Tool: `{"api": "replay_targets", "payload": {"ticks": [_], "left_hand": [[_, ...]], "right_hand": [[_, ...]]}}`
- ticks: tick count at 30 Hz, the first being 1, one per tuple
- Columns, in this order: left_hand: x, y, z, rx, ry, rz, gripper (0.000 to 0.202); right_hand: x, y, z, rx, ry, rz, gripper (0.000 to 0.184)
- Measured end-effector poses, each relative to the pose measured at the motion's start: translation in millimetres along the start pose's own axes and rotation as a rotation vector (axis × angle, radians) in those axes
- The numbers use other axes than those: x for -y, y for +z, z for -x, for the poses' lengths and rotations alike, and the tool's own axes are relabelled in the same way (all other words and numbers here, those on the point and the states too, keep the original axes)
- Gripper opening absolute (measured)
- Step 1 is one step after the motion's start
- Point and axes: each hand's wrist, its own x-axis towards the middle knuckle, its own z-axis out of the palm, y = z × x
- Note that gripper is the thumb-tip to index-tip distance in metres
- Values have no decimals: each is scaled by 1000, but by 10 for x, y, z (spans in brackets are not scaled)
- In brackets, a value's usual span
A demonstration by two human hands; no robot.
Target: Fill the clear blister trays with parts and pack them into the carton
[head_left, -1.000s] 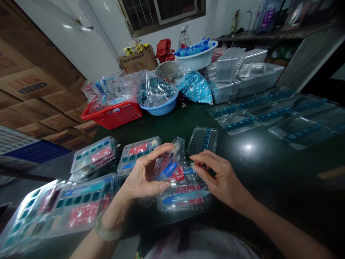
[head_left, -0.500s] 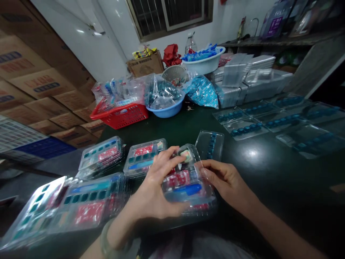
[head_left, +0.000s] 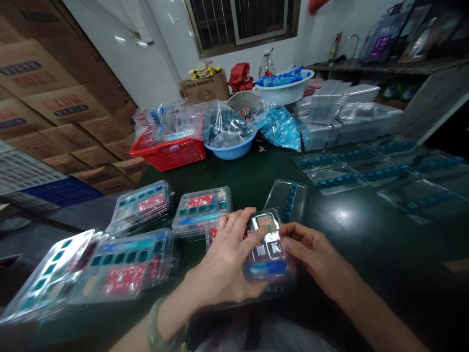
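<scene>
A clear plastic case with a blue pen lying along its near side is between my hands at the front of the table. Over its left part my left hand is spread, fingers across the top and thumb at the near edge, gripping it. My right hand pinches the case's right edge between thumb and fingertips. Shiny square compartments and a small pale block show in the case; its left side is hidden under my left hand. Just behind lies a clear tray with a row of teal pieces.
Stacks of filled cases lie at left, with another stack further back. Behind are a red basket, a blue basin and a white basin of blue pens. Clear trays with teal pieces spread at right.
Shiny square compartments now show in the case where a red patterned packet showed before. Both hands stay on the case. The whole view has shifted slightly.
</scene>
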Motion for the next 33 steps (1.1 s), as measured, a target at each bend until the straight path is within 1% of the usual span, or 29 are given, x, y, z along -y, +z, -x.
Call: {"api": "replay_targets", "payload": {"ticks": [4,8,9,10,11,13,15,16,18,22,24,26,28,30,31,33], "left_hand": [[-45,10,-40,9,19,23,79],[-50,-62,-54,66,-4,86,86],[-39,-80,-48,77,-21,109,85],[-24,-95,-41,73,-38,132,79],[-6,-105,-33,50,-55,149,69],[32,-113,-21,-31,-84,166,44],[59,-117,-18,-105,-92,167,32],[67,-121,-21,-116,-90,167,30],[70,-135,-35,-98,-83,174,29],[54,-166,-75,-52,-43,230,27],[34,-164,-92,-57,-28,182,27],[-5,-150,-108,-75,-35,53,28],[-61,-132,-125,-116,-67,-92,27],[-113,-121,-148,-151,-102,-193,24],[-131,-122,-161,-158,-111,-220,23],[-141,-135,-188,-131,-113,-236,22]], "right_hand": [[-20,26,17,-22,33,-3,26],[-48,53,34,-84,64,9,26],[-52,60,42,-95,75,6,28],[-51,69,52,-104,84,-2,29],[-46,79,62,-109,91,-14,31],[-22,107,85,-111,103,-45,32],[8,136,103,-96,122,-77,31],[18,148,107,-81,133,-91,30],[25,165,107,-42,149,-119,27],[5,177,84,16,113,-170,26],[-2,178,77,32,110,-170,24],[-17,179,73,26,124,-156,21],[-53,181,68,4,121,-143,21],[-105,185,60,-18,107,-119,21],[-131,188,54,-21,97,-104,21],[-168,194,45,-18,80,-79,20]]}}
